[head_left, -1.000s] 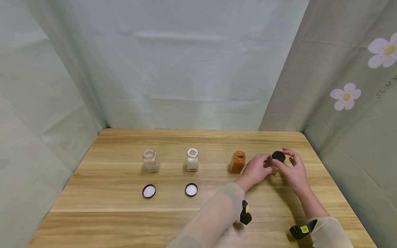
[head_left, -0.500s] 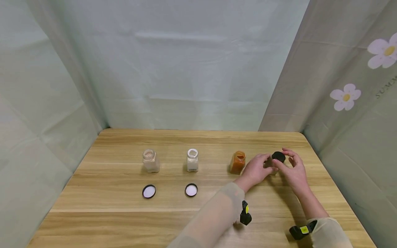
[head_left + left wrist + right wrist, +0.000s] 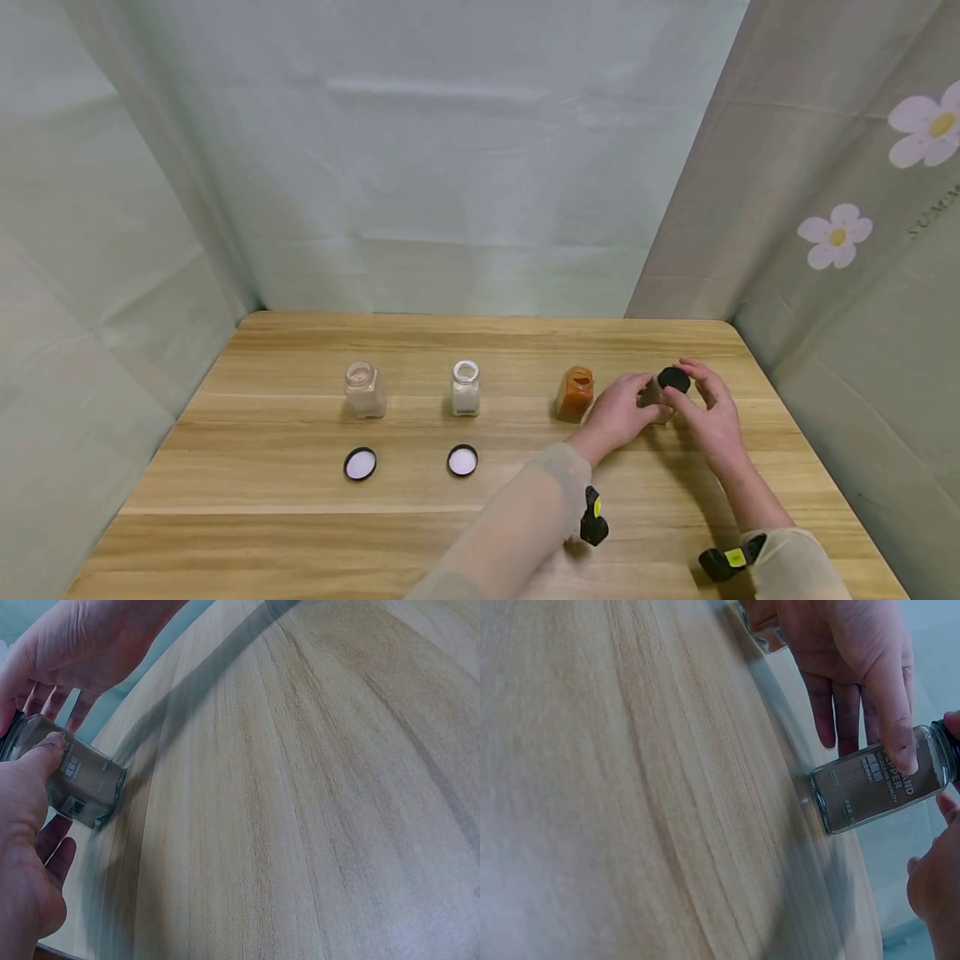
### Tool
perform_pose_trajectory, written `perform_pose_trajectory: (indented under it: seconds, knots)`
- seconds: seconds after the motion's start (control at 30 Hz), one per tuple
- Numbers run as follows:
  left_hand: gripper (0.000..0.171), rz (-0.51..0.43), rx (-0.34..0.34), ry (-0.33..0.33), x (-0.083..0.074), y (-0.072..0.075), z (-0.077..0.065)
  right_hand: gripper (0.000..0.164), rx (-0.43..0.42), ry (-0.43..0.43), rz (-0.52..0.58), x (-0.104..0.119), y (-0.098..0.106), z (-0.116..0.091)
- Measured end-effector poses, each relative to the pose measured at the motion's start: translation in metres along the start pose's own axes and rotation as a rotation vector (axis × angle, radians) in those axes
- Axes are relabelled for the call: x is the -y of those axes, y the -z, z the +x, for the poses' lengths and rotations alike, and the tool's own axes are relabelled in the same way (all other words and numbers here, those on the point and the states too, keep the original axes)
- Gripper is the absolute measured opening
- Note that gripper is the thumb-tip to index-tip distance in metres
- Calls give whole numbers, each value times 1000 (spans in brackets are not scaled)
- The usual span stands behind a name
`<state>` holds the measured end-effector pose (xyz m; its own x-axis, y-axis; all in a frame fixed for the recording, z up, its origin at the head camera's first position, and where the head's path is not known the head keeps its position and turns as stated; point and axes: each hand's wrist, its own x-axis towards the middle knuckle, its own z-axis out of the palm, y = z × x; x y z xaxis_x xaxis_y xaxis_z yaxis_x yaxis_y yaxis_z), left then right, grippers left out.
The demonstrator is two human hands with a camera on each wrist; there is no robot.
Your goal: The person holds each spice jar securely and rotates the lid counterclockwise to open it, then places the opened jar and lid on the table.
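A square glass pepper jar point(image 3: 855, 796) with brown powder and a printed label stands on the table at the right. Its black lid point(image 3: 674, 380) sits on top. My left hand point(image 3: 621, 412) holds the jar's body, the thumb lying across the label in both wrist views. With thumb and fingers, my right hand point(image 3: 712, 421) grips the lid from the right side. Just left of the left hand is an uncapped jar of orange-red powder point(image 3: 574, 400).
Two more uncapped jars stand further left, one with pale pinkish powder point(image 3: 366, 396) and one with white contents point(image 3: 466, 393). In front of them lie two black-rimmed lids, a left one point(image 3: 360, 464) and a right one point(image 3: 462, 460), white insides up. Curtains surround the wooden table point(image 3: 300, 533).
The right hand's fingers have shifted slightly around the lid. The left hand and the jars have kept their places.
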<state>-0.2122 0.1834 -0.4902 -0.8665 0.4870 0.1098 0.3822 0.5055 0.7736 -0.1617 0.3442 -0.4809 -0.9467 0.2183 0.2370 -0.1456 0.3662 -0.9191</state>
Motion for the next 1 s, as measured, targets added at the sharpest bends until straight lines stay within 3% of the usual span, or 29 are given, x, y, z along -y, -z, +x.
perform_pose_trajectory:
  seconds: [0.53,0.8,1.0]
  knots:
    - [57,-7,6,-1,0,-3,-1,47,37,81,-9,-1,1,-4]
    - [62,-8,-4,6,0,-1,-1,64,68,-37,-8,2,0,-4]
    - [61,-21,1,18,0,0,-1,69,27,-78,-11,1,-1,-5]
